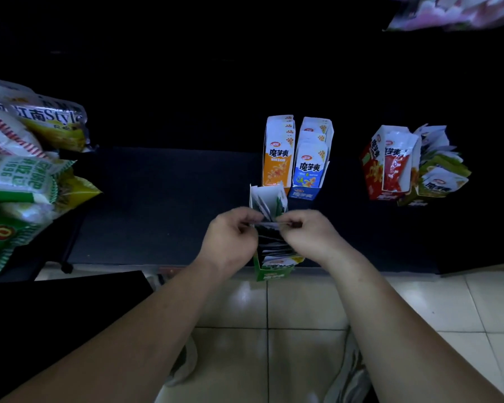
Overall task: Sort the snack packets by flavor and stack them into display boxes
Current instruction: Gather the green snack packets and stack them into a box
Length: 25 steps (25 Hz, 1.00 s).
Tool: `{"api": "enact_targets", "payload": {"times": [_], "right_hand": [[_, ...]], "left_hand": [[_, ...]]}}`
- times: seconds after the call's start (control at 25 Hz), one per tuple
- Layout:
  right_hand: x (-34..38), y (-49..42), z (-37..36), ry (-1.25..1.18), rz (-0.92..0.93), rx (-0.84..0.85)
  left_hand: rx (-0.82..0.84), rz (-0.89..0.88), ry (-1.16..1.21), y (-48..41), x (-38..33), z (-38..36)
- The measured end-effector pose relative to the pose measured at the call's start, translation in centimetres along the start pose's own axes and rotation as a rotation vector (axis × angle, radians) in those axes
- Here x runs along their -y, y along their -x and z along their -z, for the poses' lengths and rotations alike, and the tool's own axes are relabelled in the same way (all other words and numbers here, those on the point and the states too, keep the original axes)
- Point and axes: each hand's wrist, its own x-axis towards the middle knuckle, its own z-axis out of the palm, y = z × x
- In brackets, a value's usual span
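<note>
A thin white snack packet (269, 225) is pinched at its ends by the left hand (230, 237) and the right hand (303, 231), fingers curled on it. It is held over the packet-filled green cardboard display box (269, 274) at the near edge of the dark surface (157, 199). An orange cardboard display box (277, 158) and a blue cardboard display box (309, 170) are stood just behind.

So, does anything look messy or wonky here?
Yes. The packets in the yellow-green box on the far right splay out at all angles and poke over its top. The red box beside it leans and looks crumpled. The orange box and blue box hold neat rows.
</note>
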Motion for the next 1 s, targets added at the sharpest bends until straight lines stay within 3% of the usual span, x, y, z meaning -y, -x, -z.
{"api": "enact_targets", "payload": {"times": [0.08, 0.16, 0.32, 0.44, 0.72, 0.84, 1.0], "right_hand": [[0.3, -0.4, 0.3, -0.165, -0.006, -0.101], [0.8, -1.3, 0.1, -0.175, 0.035, -0.178], [1.5, -3.3, -1.9, 0.176, 0.024, -0.208], [2.6, -3.9, -2.1, 0.214, 0.064, -0.287], [3.1, -1.9, 1.7, -0.308, -0.007, -0.307], [3.7, -0.8, 2.1, -0.364, -0.001, -0.229], [4.3, 0.5, 3.6, -0.490, 0.049, -0.086]], "left_hand": [[0.020, -0.033, -0.055, 0.3, 0.1, -0.2], [0.031, -0.071, -0.096, 0.6, 0.5, -0.3], [0.032, -0.008, -0.035, 0.5, 0.9, 0.3], [0.036, 0.018, -0.015, 0.3, 0.9, 0.8], [0.006, -0.052, 0.061, -0.9, -0.6, 0.5], [0.058, -0.076, 0.020, -0.6, -2.8, -0.2], [-0.031, -0.149, -0.048, -0.5, -3.9, -0.7]]}}
